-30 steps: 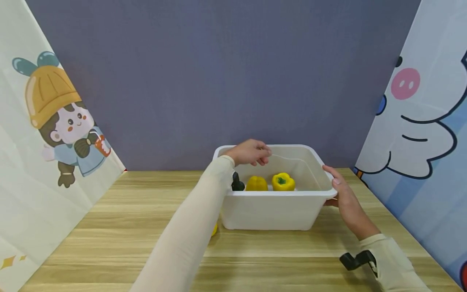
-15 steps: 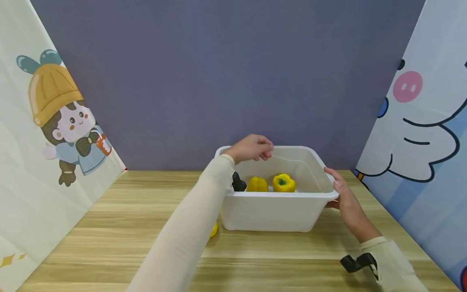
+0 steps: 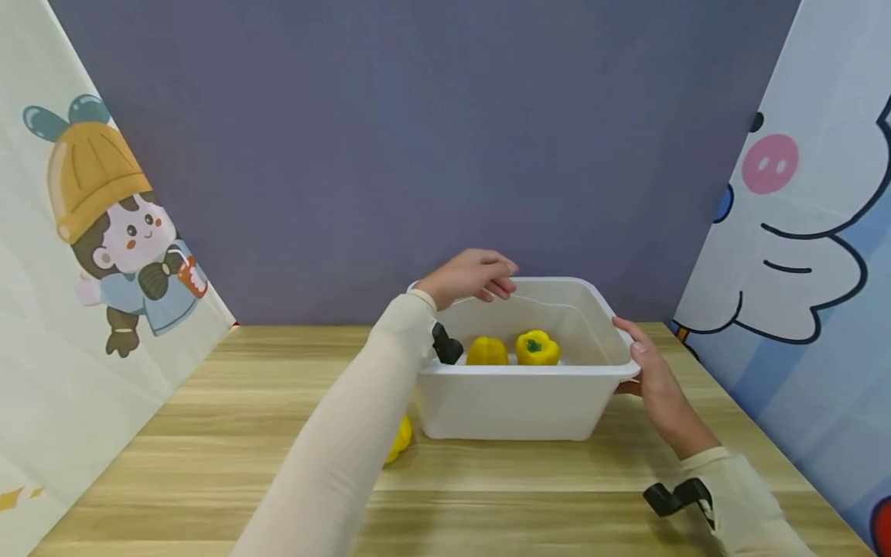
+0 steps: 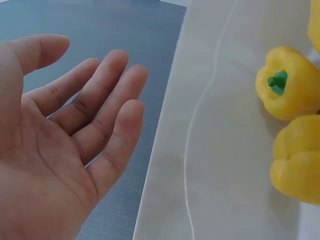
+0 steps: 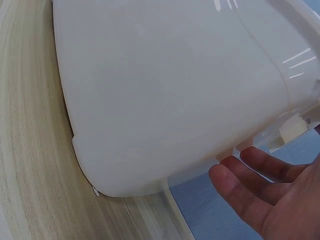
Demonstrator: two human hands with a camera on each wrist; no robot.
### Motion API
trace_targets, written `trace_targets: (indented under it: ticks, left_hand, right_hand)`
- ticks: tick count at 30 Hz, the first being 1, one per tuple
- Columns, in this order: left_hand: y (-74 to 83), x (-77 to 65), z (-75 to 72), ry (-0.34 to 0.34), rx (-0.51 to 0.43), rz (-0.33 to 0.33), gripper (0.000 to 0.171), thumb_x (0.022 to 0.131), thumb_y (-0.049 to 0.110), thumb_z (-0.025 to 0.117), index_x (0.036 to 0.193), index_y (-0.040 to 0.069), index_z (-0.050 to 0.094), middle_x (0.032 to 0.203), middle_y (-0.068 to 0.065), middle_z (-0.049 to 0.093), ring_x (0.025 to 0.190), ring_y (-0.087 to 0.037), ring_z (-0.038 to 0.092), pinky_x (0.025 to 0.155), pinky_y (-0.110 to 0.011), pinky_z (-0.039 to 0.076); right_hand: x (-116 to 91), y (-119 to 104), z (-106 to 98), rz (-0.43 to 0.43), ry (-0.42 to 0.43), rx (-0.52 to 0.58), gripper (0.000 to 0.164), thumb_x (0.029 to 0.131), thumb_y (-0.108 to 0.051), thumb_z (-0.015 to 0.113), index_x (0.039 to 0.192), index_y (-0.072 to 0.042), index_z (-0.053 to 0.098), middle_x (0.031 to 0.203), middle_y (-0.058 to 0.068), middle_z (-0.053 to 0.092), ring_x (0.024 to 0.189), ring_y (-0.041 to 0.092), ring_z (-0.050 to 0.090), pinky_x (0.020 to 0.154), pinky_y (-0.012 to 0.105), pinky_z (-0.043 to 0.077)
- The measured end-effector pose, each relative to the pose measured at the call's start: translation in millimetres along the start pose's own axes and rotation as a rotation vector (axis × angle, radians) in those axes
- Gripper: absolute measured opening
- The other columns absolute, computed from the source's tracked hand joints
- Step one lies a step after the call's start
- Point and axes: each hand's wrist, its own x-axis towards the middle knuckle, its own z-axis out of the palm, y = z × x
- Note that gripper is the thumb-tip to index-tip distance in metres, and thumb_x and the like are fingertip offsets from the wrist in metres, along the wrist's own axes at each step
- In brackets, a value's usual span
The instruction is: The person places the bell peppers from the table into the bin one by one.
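The white bin (image 3: 504, 406) sits on the wooden table (image 3: 244, 433) in front of you, close to the grey backdrop (image 3: 418, 155), its open mouth facing up. Its long axis runs left to right across your view, roughly parallel with that backdrop, so one long wall faces you and the sides narrow toward the base. Inside, two yellow peppers lie side by side along the same direction: the right pepper (image 3: 537, 350) turns its green stem end upward, and the left pepper (image 3: 487, 352) shows you its lobed yellow flank. A third yellow shape (image 4: 315, 27) is cut off at the edge of the left wrist view. Outside, the loose pepper (image 3: 400, 442) rests on the wood just left of the bin, partly hidden by your left sleeve (image 3: 355, 425); you cannot tell which way it points. Your right hand (image 3: 661, 387) grips the bin's right end at the rim, fingers curled beneath it. Your left hand (image 3: 472, 277) is above the bin's far left rim, holding nothing, its fingers loosely bent and spaced. Compared with half a second ago, your left hand is slightly higher with straighter fingers, more of the loose pepper shows past the sleeve, and your right hand keeps its hold.
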Motion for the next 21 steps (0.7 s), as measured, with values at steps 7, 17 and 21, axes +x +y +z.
trace_targets:
  ticks: [7, 17, 21]
  left_hand:
    - [1.5, -0.3, -1.9, 0.029, -0.025, 0.018, 0.033, 0.105, 0.034, 0.055, 0.127, 0.012, 0.064, 0.108, -0.006, 0.071, 0.100, -0.021, 0.068, 0.094, -0.041, 0.052]
    - [7.4, -2.6, -4.1, 0.007, -0.015, 0.027, 0.034, 0.106, 0.032, 0.054, 0.130, 0.010, 0.062, 0.113, -0.010, 0.070, 0.101, -0.022, 0.067, 0.094, -0.041, 0.052]
    - [9.3, -4.2, -6.8, 0.006, -0.012, 0.033, 0.035, 0.105, 0.032, 0.054, 0.131, 0.010, 0.062, 0.112, -0.009, 0.070, 0.103, -0.022, 0.067, 0.094, -0.040, 0.052]
  right_hand:
    - [-0.3, 1.3, 0.7, 0.000, -0.001, -0.014, 0.051, 0.111, -0.033, 0.017, 0.159, -0.016, 0.022, 0.129, 0.006, 0.047, 0.098, 0.010, 0.058, 0.072, 0.033, 0.054]
    - [0.1, 2.1, -0.4, -0.005, 0.004, -0.009, 0.051, 0.111, -0.033, 0.017, 0.159, -0.014, 0.022, 0.127, 0.005, 0.048, 0.097, 0.010, 0.059, 0.072, 0.033, 0.055]
    - [0.5, 2.0, -0.8, -0.005, 0.003, -0.007, 0.051, 0.111, -0.033, 0.017, 0.159, -0.014, 0.022, 0.127, 0.007, 0.048, 0.097, 0.010, 0.058, 0.071, 0.032, 0.055]
